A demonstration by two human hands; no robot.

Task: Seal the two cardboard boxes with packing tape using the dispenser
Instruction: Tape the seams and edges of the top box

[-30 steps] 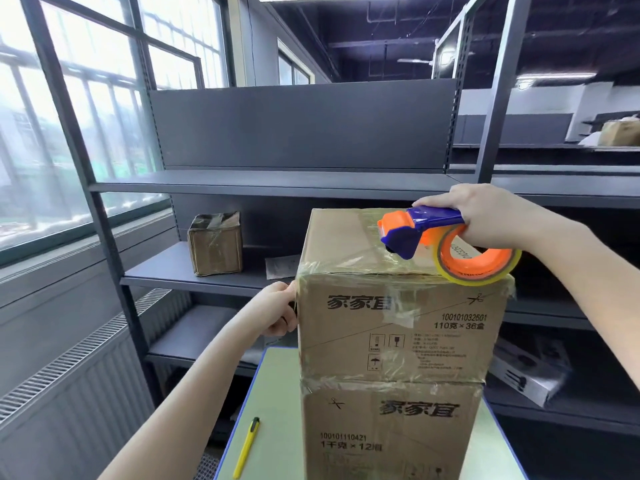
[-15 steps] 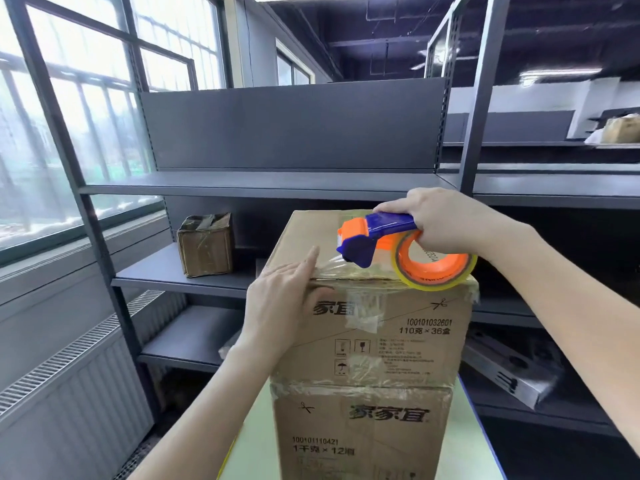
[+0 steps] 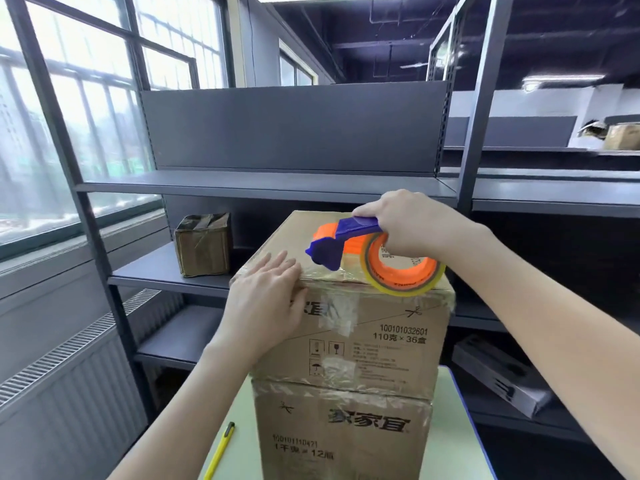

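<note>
Two printed cardboard boxes stand stacked on a pale green table (image 3: 453,438). The upper box (image 3: 388,337) has clear tape over its front top edge; the lower box (image 3: 343,434) is partly cut off by the frame's bottom. My right hand (image 3: 412,226) grips the blue handle of an orange and blue tape dispenser (image 3: 367,254), whose roll rests on the upper box's top near its front edge. My left hand (image 3: 266,303) lies flat with straight fingers over the front left top edge, pressing the tape down.
A yellow utility knife (image 3: 220,452) lies on the table left of the boxes. Grey metal shelving (image 3: 277,185) stands behind, with a small taped box (image 3: 204,244) on a middle shelf. Flat packages (image 3: 502,375) lie on a lower right shelf. Windows run along the left.
My left hand left the box's left side and now lies flat on the front top edge. The dispenser moved left along the box top, nearer my left hand.
</note>
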